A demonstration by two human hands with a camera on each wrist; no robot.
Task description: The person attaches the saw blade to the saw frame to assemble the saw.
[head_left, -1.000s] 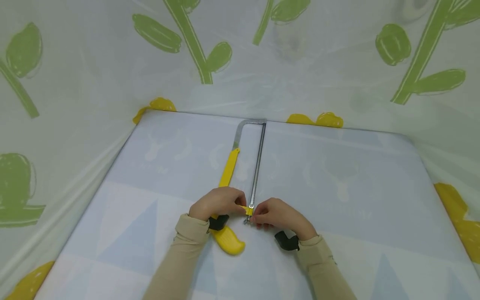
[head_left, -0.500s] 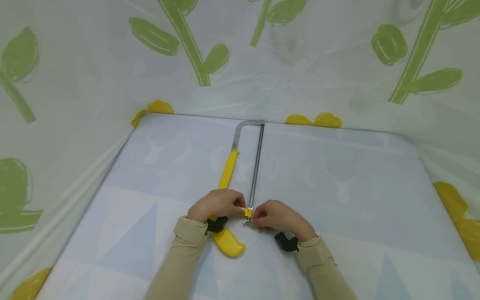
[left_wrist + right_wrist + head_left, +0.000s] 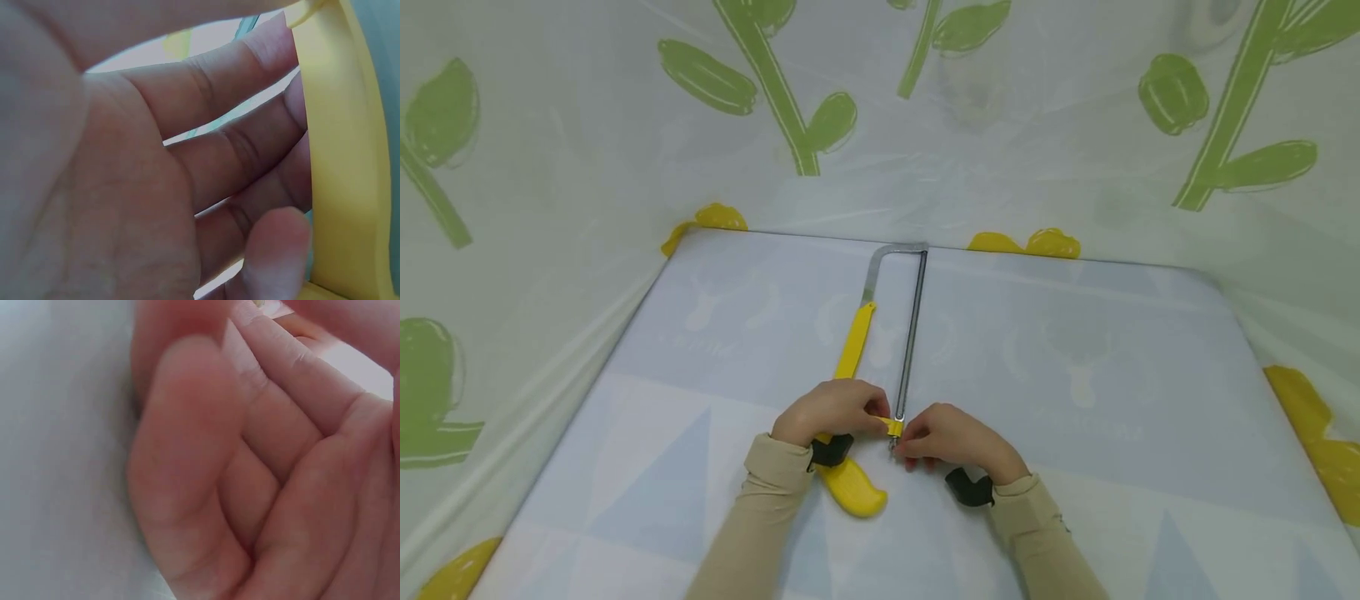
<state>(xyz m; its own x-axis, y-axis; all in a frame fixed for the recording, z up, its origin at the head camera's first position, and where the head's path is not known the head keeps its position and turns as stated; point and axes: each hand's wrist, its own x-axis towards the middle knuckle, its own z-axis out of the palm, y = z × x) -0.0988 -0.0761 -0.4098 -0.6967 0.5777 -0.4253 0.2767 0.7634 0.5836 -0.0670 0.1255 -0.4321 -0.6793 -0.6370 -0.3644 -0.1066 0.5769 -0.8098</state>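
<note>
Head: left grip [image 3: 833,408] holds yellow-and-silver metal hacksaw [image 3: 855,342], right grip [image 3: 953,434] pinches silver wing nut [image 3: 892,445]; faint white lettering [image 3: 1086,427] illegible.

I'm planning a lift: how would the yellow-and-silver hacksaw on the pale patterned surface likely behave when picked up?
The yellow-and-silver hacksaw would probably stay stiff, since it looks largely metal. It seems unlikely to roll, as it appears to lie flat. Lifted by its curved yellow handle at the near end, it might dip at the far end.
</note>
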